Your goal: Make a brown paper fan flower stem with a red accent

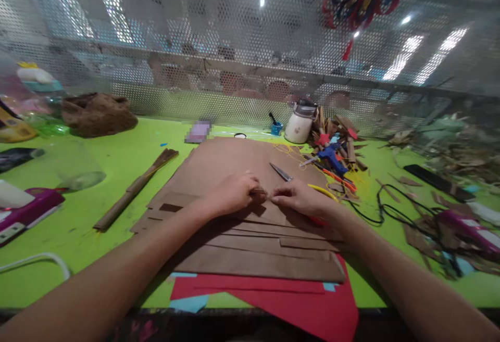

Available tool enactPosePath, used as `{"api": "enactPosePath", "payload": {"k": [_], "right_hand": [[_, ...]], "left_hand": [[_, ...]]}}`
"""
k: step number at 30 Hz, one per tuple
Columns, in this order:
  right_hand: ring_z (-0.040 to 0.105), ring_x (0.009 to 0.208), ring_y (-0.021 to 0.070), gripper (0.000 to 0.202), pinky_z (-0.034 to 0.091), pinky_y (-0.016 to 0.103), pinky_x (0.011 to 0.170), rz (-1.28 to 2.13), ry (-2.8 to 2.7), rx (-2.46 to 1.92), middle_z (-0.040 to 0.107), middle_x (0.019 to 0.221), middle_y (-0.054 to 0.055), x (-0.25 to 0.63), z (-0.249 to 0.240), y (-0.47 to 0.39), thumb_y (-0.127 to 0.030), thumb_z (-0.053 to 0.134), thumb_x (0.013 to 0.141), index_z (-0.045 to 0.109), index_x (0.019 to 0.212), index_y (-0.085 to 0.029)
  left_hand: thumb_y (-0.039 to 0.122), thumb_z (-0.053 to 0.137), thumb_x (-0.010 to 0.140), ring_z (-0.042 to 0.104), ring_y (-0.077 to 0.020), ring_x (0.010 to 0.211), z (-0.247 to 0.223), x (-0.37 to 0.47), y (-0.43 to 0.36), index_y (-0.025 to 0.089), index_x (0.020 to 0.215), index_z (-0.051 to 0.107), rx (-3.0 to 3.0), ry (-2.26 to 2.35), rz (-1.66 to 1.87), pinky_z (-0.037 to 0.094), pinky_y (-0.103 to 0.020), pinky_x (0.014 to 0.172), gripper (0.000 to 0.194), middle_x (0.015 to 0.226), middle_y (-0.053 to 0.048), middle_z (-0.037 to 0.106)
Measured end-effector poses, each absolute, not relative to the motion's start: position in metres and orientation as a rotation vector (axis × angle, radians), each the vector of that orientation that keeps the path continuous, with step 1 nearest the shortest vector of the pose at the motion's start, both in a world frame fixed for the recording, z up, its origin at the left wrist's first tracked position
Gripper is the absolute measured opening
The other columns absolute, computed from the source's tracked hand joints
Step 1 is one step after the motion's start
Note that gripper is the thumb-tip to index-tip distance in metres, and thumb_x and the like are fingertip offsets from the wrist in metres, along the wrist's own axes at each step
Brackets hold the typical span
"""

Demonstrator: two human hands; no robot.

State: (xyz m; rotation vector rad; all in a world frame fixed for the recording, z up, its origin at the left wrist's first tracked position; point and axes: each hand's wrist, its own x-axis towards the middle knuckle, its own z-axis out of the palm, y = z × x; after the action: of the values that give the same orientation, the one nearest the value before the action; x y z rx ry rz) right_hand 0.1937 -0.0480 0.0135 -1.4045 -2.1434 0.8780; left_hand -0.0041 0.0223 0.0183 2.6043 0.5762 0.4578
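Brown paper (219,160) is laid in layers at the middle of the worktop (121,160), apparently for easy reach. A bundle (135,190) is set left of it, probably to be kept clear. Scissors (280,172) are left beside the right hand (299,197), presumably for quick use. Above the paper, a small roll (258,191) is gripped by the left hand (235,192), seemingly for steadiness; the right fingertips are drawn close at its end, but whether anything is pinched cannot be told.

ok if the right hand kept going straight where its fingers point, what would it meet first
The right hand would likely meet the small brown piece in the left hand first, though depth there is hard to judge.
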Motion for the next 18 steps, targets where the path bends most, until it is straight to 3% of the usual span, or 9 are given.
{"api": "enactPosePath", "payload": {"k": [5, 12, 18], "right_hand": [[0.053, 0.065, 0.0127, 0.019, 0.039, 0.023, 0.063, 0.551, -2.291, -1.392, 0.063, 0.074, 0.004, 0.187, 0.006, -0.046, -0.025, 0.050, 0.081, 0.067, 0.083, -0.015], [0.053, 0.070, 0.0127, 0.018, 0.040, 0.023, 0.065, 0.388, -2.324, -1.294, 0.059, 0.074, 0.005, 0.187, -0.003, -0.045, -0.022, 0.052, 0.082, 0.068, 0.082, -0.016], [0.053, 0.073, 0.0128, 0.017, 0.039, 0.023, 0.066, 0.324, -2.317, -1.297, 0.060, 0.076, 0.005, 0.186, -0.005, -0.047, -0.020, 0.051, 0.083, 0.067, 0.085, -0.015]], "left_hand": [[0.031, 0.052, 0.078, 0.048, -0.0125, 0.064, 0.005, -0.003, 0.029, 0.017, 0.064, 0.065, 2.679, 0.532, 0.396, 0.034, -0.025, 0.066, 0.024, 0.064, -0.003, 0.056], [0.033, 0.052, 0.076, 0.044, -0.0113, 0.057, -0.006, 0.000, 0.032, 0.017, 0.065, 0.064, 2.676, 0.655, 0.365, 0.027, -0.022, 0.052, 0.022, 0.063, -0.002, 0.053], [0.032, 0.054, 0.074, 0.043, -0.0105, 0.055, -0.006, 0.001, 0.031, 0.017, 0.069, 0.063, 2.634, 0.658, 0.364, 0.025, -0.022, 0.051, 0.018, 0.061, -0.001, 0.051]]}}
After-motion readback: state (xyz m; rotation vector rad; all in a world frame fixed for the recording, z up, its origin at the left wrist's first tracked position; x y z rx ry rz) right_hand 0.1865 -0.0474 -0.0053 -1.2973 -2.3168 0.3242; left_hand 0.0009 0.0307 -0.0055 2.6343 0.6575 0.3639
